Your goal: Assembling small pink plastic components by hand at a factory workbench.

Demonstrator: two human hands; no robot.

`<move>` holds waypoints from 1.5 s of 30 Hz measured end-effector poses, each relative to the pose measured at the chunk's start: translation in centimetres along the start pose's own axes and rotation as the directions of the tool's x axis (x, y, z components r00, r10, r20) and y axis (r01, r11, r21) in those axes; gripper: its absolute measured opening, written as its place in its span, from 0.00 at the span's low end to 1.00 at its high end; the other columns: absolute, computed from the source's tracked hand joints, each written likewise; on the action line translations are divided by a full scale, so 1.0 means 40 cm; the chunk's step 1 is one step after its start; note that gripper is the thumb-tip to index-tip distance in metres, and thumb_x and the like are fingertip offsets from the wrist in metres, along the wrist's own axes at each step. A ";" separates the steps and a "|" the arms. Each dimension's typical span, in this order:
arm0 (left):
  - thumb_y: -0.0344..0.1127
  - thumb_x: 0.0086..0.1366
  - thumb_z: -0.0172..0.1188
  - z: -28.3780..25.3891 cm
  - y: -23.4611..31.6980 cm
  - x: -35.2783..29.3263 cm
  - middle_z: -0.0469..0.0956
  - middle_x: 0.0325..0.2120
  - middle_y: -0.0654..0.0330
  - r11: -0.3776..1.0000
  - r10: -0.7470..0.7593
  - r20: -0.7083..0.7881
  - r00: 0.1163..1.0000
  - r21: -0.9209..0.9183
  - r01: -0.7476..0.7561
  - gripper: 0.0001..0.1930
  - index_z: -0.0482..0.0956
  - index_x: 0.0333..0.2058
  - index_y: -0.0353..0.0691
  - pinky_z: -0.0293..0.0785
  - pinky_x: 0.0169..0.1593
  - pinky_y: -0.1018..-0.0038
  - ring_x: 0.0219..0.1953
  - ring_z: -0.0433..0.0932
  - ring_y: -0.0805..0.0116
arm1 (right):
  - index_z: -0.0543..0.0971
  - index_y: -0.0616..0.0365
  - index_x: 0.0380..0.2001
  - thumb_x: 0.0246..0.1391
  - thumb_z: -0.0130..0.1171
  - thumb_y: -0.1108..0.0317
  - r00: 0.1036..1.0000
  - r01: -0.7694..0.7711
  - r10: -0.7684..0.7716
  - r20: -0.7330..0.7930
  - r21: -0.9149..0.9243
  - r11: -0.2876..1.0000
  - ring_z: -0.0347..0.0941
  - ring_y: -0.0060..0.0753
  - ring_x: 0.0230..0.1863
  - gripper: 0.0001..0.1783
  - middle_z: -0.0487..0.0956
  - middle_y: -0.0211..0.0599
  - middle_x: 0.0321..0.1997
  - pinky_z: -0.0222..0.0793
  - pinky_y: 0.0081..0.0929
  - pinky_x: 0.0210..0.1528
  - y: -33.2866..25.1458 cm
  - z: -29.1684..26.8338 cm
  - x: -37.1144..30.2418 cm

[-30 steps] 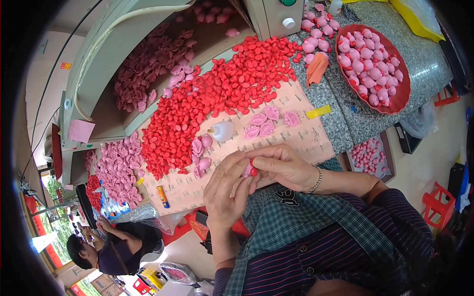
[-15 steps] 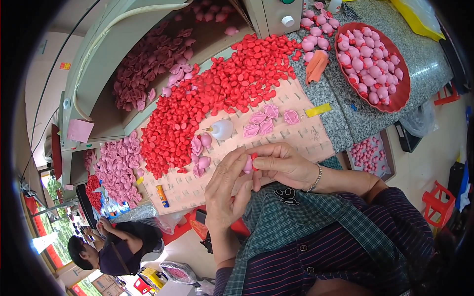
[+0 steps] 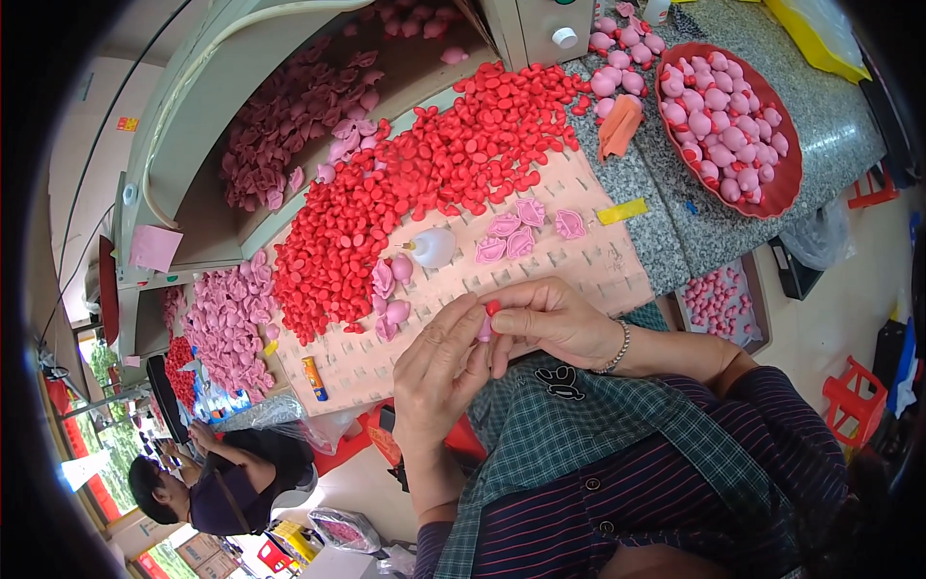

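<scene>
Between my fingertips is a small pink rounded piece (image 3: 484, 331) with a glossy red piece (image 3: 493, 307) at its upper end. My left hand (image 3: 434, 362) pinches the pink part from the left, its fingers partly covering it. From the right, my right hand (image 3: 550, 320) closes thumb and fingers on the same piece, near the red part. Just beyond my hands, a white squeeze bottle with a thin tip (image 3: 433, 248) lies on the pink mat (image 3: 569, 275). Several pink petal-shaped pieces (image 3: 521, 242) lie right of the bottle, and pink rounded pieces (image 3: 396, 311) lie left of it.
A big heap of red pieces (image 3: 415, 164) covers the mat's far side, before an open grey cabinet (image 3: 183, 145) holding pink pieces. A red scalloped bowl (image 3: 789, 183) of pink-and-red pieces stands at right. A glue-stick-like tube (image 3: 315, 379) lies left. Another person (image 3: 231, 482) works at far left.
The piece in my fingers has turned: its red part was at the right side and now points up, away from me. My left hand has shifted slightly left.
</scene>
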State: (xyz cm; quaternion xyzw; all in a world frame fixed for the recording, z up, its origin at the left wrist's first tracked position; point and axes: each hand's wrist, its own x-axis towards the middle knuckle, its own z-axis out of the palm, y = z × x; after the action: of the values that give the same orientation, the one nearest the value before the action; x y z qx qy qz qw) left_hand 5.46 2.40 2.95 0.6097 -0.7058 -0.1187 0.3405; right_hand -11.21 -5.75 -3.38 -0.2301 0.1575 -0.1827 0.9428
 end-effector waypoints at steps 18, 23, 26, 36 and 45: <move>0.21 0.53 0.64 0.030 0.007 0.007 0.82 0.41 0.48 0.932 0.213 -0.027 0.977 0.304 -0.195 0.17 0.80 0.44 0.32 0.83 0.43 0.65 0.40 0.84 0.53 | 0.76 0.67 0.50 0.63 0.57 0.69 0.998 0.063 -0.060 0.033 -0.091 0.994 0.81 0.28 0.28 0.15 0.82 0.40 0.33 0.77 0.20 0.33 -0.010 -0.002 0.001; 0.20 0.54 0.63 0.031 0.010 0.012 0.82 0.40 0.47 0.927 0.216 -0.010 0.976 0.317 -0.201 0.17 0.79 0.45 0.31 0.83 0.43 0.63 0.40 0.83 0.51 | 0.74 0.67 0.53 0.64 0.56 0.69 0.994 0.105 -0.102 0.036 -0.100 0.989 0.81 0.28 0.29 0.17 0.81 0.39 0.34 0.77 0.21 0.34 -0.002 -0.009 0.006; 0.20 0.55 0.63 0.029 0.005 0.010 0.81 0.40 0.46 0.925 0.214 0.010 0.977 0.319 -0.206 0.17 0.79 0.46 0.31 0.83 0.43 0.63 0.41 0.83 0.51 | 0.73 0.67 0.54 0.64 0.55 0.70 0.996 0.091 -0.088 0.032 -0.134 0.987 0.81 0.28 0.29 0.18 0.81 0.39 0.34 0.77 0.20 0.34 0.002 -0.011 0.008; 0.25 0.53 0.67 0.015 0.003 0.001 0.77 0.49 0.45 0.932 0.145 0.156 0.977 0.310 -0.187 0.26 0.75 0.52 0.31 0.82 0.44 0.63 0.43 0.82 0.51 | 0.70 0.71 0.56 0.63 0.53 0.76 0.976 0.215 -0.199 0.082 -0.338 0.916 0.79 0.23 0.32 0.19 0.80 0.37 0.34 0.77 0.20 0.36 0.001 -0.015 0.014; 0.21 0.53 0.65 0.034 -0.003 -0.007 0.81 0.45 0.46 0.952 0.139 -0.014 0.990 0.278 -0.130 0.21 0.78 0.48 0.32 0.82 0.42 0.64 0.40 0.84 0.52 | 0.66 0.69 0.61 0.62 0.54 0.79 0.936 0.352 -0.331 0.125 -0.419 0.837 0.79 0.25 0.39 0.24 0.80 0.39 0.38 0.76 0.22 0.43 0.034 -0.035 0.015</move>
State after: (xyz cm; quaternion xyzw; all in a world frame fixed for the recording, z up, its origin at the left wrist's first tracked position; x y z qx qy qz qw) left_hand 4.71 2.30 1.78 0.6037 -0.7496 0.0144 0.2710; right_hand -10.85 -5.40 -5.36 -0.4630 0.1283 -0.3023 0.8233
